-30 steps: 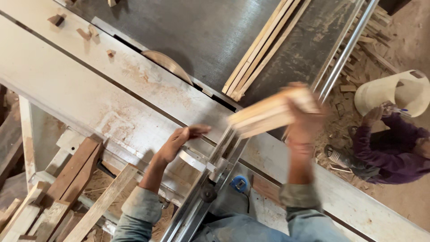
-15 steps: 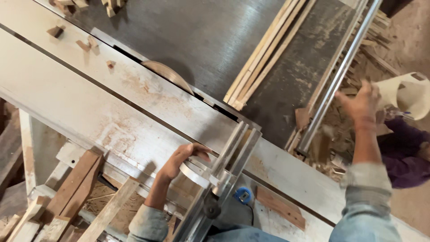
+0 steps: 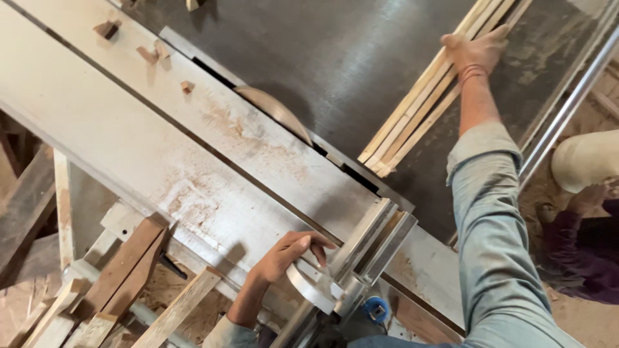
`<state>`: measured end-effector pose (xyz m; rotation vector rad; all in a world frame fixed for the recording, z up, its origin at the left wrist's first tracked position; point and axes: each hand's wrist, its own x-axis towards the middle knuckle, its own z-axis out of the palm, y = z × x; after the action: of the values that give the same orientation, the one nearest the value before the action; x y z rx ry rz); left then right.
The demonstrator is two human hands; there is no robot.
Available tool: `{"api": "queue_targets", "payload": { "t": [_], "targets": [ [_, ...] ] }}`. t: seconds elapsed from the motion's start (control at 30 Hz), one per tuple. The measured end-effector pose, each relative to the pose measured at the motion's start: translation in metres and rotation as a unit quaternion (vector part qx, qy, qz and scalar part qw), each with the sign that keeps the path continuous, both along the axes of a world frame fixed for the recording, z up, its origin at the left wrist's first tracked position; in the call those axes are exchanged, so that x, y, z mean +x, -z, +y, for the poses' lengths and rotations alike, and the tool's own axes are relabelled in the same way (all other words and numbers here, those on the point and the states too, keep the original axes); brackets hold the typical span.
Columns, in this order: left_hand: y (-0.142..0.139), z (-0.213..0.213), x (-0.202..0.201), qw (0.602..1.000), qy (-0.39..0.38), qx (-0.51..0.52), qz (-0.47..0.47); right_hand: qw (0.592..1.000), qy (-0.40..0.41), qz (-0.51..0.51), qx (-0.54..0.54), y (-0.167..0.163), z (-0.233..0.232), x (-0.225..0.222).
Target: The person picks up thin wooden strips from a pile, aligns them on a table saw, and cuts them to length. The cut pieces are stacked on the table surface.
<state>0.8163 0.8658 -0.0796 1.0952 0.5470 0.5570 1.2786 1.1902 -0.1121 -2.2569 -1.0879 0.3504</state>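
My left hand [image 3: 290, 254] rests on the curved metal plate of a sliding guide [image 3: 361, 258] at the near edge of a table saw, fingers curled over it. My right arm, in a light blue sleeve, stretches far across the dark saw table [image 3: 335, 58]. My right hand [image 3: 474, 51] lies palm down, thumb spread, on a bundle of long thin wooden strips [image 3: 412, 113] that lie diagonally on the table. The round saw blade [image 3: 274, 109] rises from its slot between the two hands.
Small wood offcuts [image 3: 151, 53] lie on the pale sliding bed [image 3: 129, 129]. A steel rail [image 3: 567, 109] runs along the right side. Beyond it are a pale bucket [image 3: 587, 161] and another person's purple sleeve [image 3: 580, 245]. Planks [image 3: 129, 270] lean at lower left.
A second ago my right hand held a bundle of short wood pieces; it swung right past the rail, came away without them, and now lies on the long strips. My left hand stayed on the guide.
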Motion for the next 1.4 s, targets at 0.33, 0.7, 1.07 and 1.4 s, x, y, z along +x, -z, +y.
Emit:
{"api": "queue_targets", "payload": {
  "t": [0.33,0.7,1.07,1.4],
  "targets": [
    [0.011,-0.01,-0.007,0.998,-0.06,0.003,0.031,0.998,0.034,-0.014,0.045,0.008,-0.007,-0.049],
    [0.02,0.0,-0.003,0.988,-0.114,0.029,0.095,0.997,-0.052,-0.001,0.056,0.015,-0.124,-0.112],
    [0.01,0.06,0.061,0.815,0.181,0.193,0.516,0.999,-0.034,0.019,-0.034,-0.01,-0.171,-0.157],
    [0.023,0.058,0.053,0.838,0.128,0.304,0.435,0.995,-0.089,0.033,0.043,0.017,-0.176,-0.14]
  ]
}}
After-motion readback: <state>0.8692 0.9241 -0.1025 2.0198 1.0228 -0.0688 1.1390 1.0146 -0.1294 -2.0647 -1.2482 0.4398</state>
